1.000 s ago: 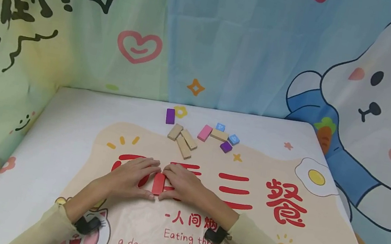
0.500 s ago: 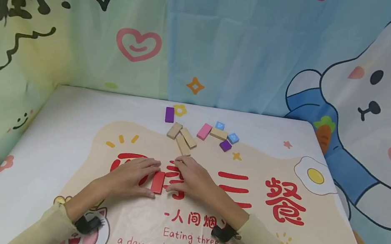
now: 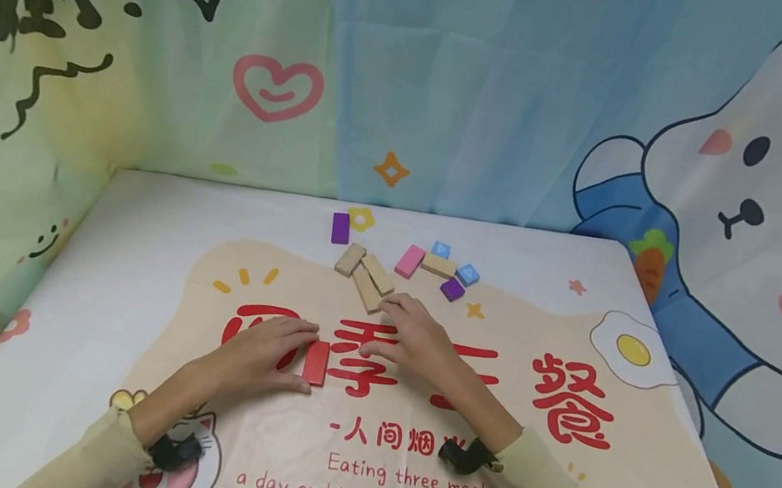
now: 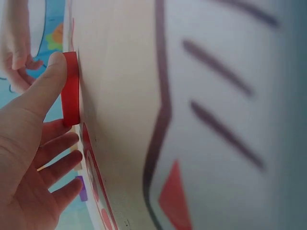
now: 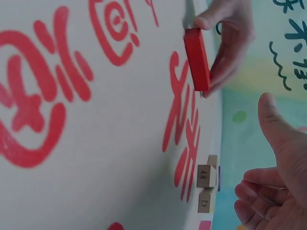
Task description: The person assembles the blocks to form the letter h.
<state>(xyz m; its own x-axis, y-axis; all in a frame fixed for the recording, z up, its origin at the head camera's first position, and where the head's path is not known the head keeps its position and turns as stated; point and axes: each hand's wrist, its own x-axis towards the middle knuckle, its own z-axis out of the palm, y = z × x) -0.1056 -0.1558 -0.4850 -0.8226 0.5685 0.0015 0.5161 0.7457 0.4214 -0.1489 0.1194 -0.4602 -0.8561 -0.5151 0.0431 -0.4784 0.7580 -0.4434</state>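
A red rectangular block (image 3: 316,363) lies on the printed table cover. My left hand (image 3: 264,353) pinches it by its two ends, thumb at the near end and index finger at the far one, as the left wrist view shows on the same red block (image 4: 71,91). To the right and farther forward, my right hand (image 3: 421,346) hovers with nothing in it, thumb and fingers spread apart. Just beyond its fingertips are several plain wooden blocks (image 3: 366,289); the right wrist view shows numbers on the ends of two wooden blocks (image 5: 206,176).
Toward the back lie a purple block (image 3: 340,228), a pink block (image 3: 409,261), another wooden block (image 3: 439,266), two small blue blocks (image 3: 467,274) and a second purple block (image 3: 452,289). A printed curtain (image 3: 455,119) hangs behind the table's far edge.
My right hand has left the red block and moved right and forward toward the wooden blocks. My left hand stays at the red block, which has hardly moved.
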